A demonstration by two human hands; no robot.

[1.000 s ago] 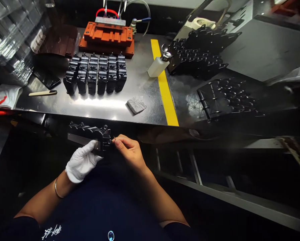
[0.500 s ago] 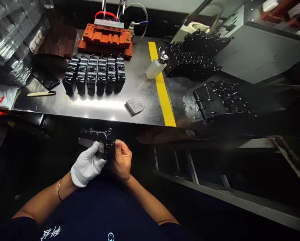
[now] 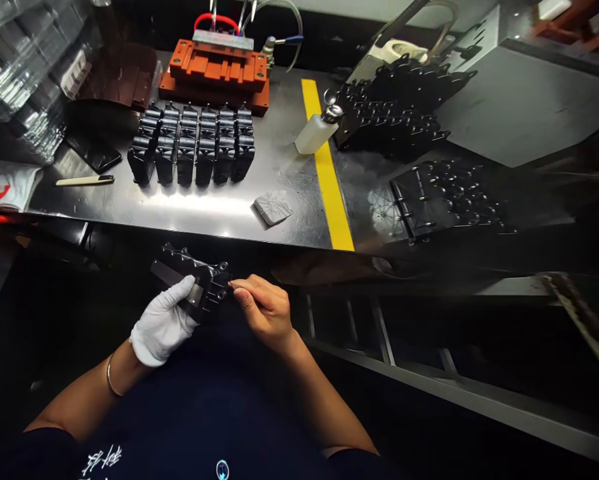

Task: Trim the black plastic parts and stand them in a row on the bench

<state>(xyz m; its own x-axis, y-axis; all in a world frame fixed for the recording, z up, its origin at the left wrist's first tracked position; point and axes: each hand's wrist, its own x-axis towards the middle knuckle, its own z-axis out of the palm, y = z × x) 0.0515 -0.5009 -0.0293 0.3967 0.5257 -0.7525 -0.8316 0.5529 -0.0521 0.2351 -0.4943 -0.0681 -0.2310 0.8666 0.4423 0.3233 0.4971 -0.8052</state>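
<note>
My left hand (image 3: 160, 327), in a white glove, is closed around a black moulded plastic part (image 3: 210, 288) in front of the bench. The gloved thumb presses on a flat metal strip (image 3: 166, 273) along the part's side. The part is tilted, its ribbed end with round bosses facing right. My bare right hand (image 3: 268, 310) is in a pinch just beside that end. A thin tip shows at its fingertips, close to the part, too small to name.
On the steel bench (image 3: 179, 208) stand a row of black parts (image 3: 187, 147), an orange fixture (image 3: 219, 67), a white bottle (image 3: 313, 133), a folded grey cloth (image 3: 272, 208) and a pen-like tool (image 3: 84, 181). More black parts (image 3: 394, 100) lie beyond the yellow tape (image 3: 329, 187).
My right hand has drawn back to the right from the part's end, still pinched. My left hand has shifted slightly left and tilted the part, its right end lower.
</note>
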